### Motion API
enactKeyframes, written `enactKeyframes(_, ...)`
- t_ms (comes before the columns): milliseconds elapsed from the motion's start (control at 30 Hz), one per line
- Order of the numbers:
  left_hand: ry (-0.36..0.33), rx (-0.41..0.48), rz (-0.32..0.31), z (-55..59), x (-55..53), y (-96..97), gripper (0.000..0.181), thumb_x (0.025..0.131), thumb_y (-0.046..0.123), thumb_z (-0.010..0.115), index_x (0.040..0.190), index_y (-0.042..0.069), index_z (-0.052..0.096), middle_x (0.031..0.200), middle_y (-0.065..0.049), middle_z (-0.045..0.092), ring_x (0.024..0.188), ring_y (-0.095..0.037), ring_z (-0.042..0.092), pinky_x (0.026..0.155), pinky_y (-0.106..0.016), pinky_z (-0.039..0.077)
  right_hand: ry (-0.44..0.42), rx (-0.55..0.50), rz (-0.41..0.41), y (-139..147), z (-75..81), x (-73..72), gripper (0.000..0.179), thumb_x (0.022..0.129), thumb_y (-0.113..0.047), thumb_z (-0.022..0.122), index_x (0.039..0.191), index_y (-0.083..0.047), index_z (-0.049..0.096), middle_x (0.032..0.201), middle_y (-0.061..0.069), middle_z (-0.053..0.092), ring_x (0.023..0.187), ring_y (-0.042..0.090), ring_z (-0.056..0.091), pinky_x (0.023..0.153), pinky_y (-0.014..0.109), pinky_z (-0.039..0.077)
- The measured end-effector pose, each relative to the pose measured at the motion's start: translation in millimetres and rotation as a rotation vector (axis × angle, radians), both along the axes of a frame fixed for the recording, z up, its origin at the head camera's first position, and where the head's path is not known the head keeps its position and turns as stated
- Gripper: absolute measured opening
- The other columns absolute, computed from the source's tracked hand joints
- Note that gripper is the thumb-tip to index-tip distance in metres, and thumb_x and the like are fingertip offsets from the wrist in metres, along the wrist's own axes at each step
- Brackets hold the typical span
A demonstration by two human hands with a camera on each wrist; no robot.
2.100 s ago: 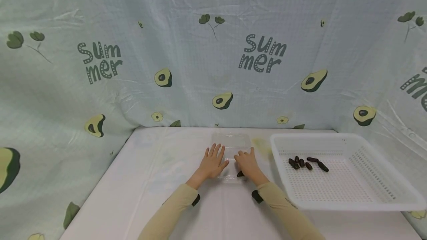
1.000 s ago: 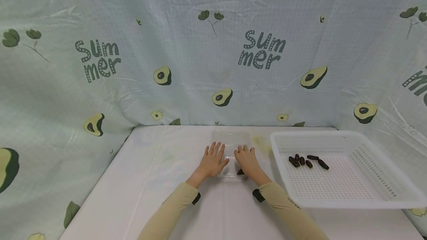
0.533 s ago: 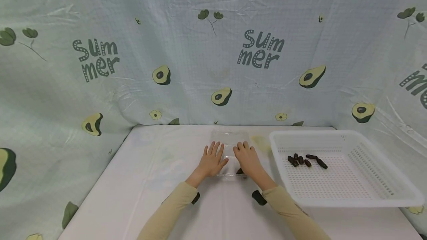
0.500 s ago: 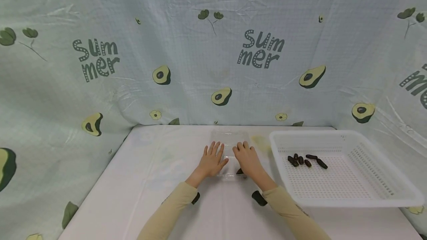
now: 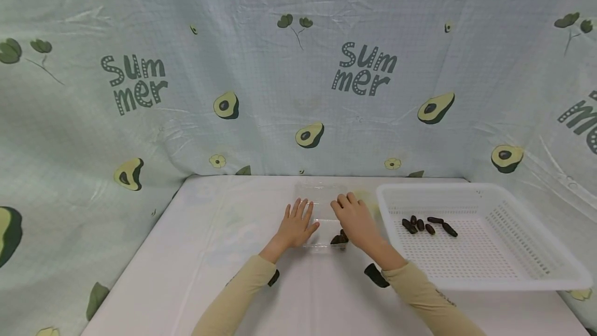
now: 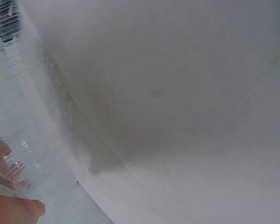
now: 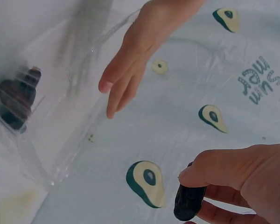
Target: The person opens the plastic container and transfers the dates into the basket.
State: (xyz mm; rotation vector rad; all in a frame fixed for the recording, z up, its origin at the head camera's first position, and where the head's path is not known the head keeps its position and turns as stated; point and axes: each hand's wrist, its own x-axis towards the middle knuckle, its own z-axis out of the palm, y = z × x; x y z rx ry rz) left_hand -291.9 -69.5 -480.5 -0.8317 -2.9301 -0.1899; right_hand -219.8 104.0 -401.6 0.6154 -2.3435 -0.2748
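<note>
A clear plastic box (image 5: 318,246) stands on the white table, with what looks like its lid (image 5: 319,191) opened toward the back. Several dark brown dates (image 5: 339,237) lie in its near right corner, seen through the plastic in the right wrist view. My left hand (image 5: 294,227) rests at the box's left side, fingers straight and spread, thumb over the edge. My right hand (image 5: 356,222), over the box's right side, pinches a dark, glossy date (image 7: 190,201) between thumb and fingers; in the head view that date is hidden.
To the right stands a white perforated basket (image 5: 485,284) with several dark dates (image 5: 420,224) near its left side. A printed curtain (image 5: 261,66) rises behind and beside the table. A black wrist device (image 5: 375,275) shows below each wrist.
My right hand has shifted to the right and slightly back, uncovering more of the dates in the box's corner. My left hand and the basket look unmoved.
</note>
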Motion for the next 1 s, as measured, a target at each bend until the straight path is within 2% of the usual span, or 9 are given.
enactKeyframes(267,0.005,0.018,-0.010,0.4,-0.7,-0.7,0.061,0.096,0.043,0.029,0.142,0.005,0.019,0.147,-0.016,0.020,0.137,-0.034,0.012,0.108,-0.053,0.014,-0.031,-0.023,0.064,24.9,22.5,8.3,0.032,0.068,-0.003,0.075,0.092,-0.007,0.055,0.087,0.006,0.052,0.078,0.021,0.048,0.056,0.029,0.044)
enactKeyframes(367,0.004,0.013,-0.013,0.0,-0.9,-0.9,0.062,0.096,0.043,0.027,0.143,0.005,0.018,0.147,-0.016,0.019,0.138,-0.034,0.011,0.108,-0.053,0.013,-0.028,-0.015,0.087,36.9,29.0,10.2,0.033,0.067,0.000,0.074,0.092,-0.006,0.053,0.086,0.007,0.050,0.075,0.021,0.045,0.052,0.027,0.040)
enactKeyframes(500,0.004,0.015,-0.019,-1.0,-1.2,-0.6,0.062,0.096,0.044,0.026,0.143,0.005,0.017,0.148,-0.016,0.018,0.138,-0.034,0.011,0.108,-0.052,0.013,-0.042,-0.009,0.084,54.7,37.5,13.8,0.033,0.067,0.004,0.072,0.092,-0.005,0.053,0.086,0.008,0.050,0.073,0.020,0.043,0.050,0.025,0.035)
enactKeyframes(633,0.007,0.015,-0.017,-1.6,-1.4,0.0,0.062,0.096,0.044,0.026,0.143,0.005,0.017,0.148,-0.016,0.019,0.137,-0.034,0.012,0.108,-0.052,0.014,-0.055,-0.014,0.067,75.6,45.8,17.6,0.033,0.066,0.007,0.071,0.091,-0.004,0.054,0.086,0.008,0.051,0.074,0.022,0.044,0.050,0.026,0.036)
enactKeyframes(867,0.007,0.006,-0.011,-1.2,-0.5,0.8,0.062,0.096,0.045,0.025,0.143,0.005,0.017,0.148,-0.016,0.018,0.138,-0.034,0.011,0.108,-0.051,0.013,0.026,-0.040,0.107,117.0,54.3,19.6,0.034,0.060,0.010,0.071,0.087,-0.002,0.054,0.085,0.011,0.052,0.078,0.027,0.048,0.050,0.031,0.040)
enactKeyframes(1000,0.009,0.010,-0.013,-1.6,-0.6,0.9,0.062,0.096,0.044,0.025,0.143,0.005,0.017,0.148,-0.016,0.018,0.138,-0.034,0.011,0.108,-0.051,0.013,0.039,-0.048,0.103,139.0,59.1,22.0,0.037,0.058,0.009,0.073,0.088,-0.001,0.054,0.085,0.013,0.051,0.075,0.027,0.046,0.050,0.032,0.039)
